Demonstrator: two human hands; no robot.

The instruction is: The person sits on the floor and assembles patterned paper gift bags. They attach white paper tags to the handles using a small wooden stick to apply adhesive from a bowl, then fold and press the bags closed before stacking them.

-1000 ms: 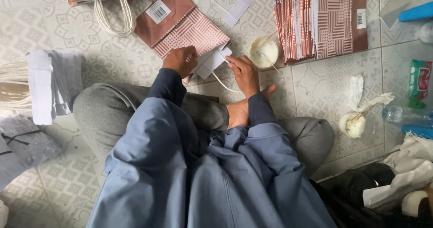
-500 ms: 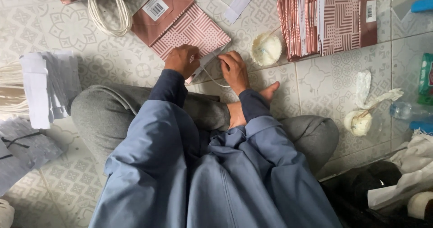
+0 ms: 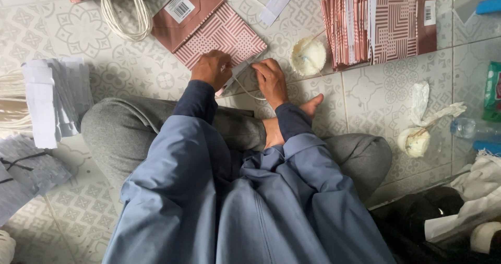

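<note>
**Hands close in on the strip at the bag's edge**

The person sits cross-legged on the tiled floor (image 3: pixel 130 81), and over the last second both hands have drawn nearer to each other. The left hand (image 3: pixel 211 68) has slid up onto the lower corner of the patterned paper bag (image 3: pixel 219 34), fingers curled together and pinching a small pale strip (image 3: pixel 235 76). The right hand (image 3: pixel 271 79) has moved in just beside it, fingers bent down and pressed on the far end of that strip, with a thin white cord (image 3: pixel 249 93) looping out under the wrist. The strip now lies at the bag's edge, between the two hands; to my eye the work has gone from holding the piece loose to pressing it against the bag.

Much is hard to read from here. The knuckles cover the spot where strip, cord and bag meet, so I cannot tell whether the cord is under the strip or just beside it. The small round tub (image 3: pixel 308 55) near the right hand shows something pale inside, unclear what. The stack of bags (image 3: pixel 381 21) runs off the top edge, and the paper slips (image 3: pixel 47 97) at the left are partly cut off.
</note>
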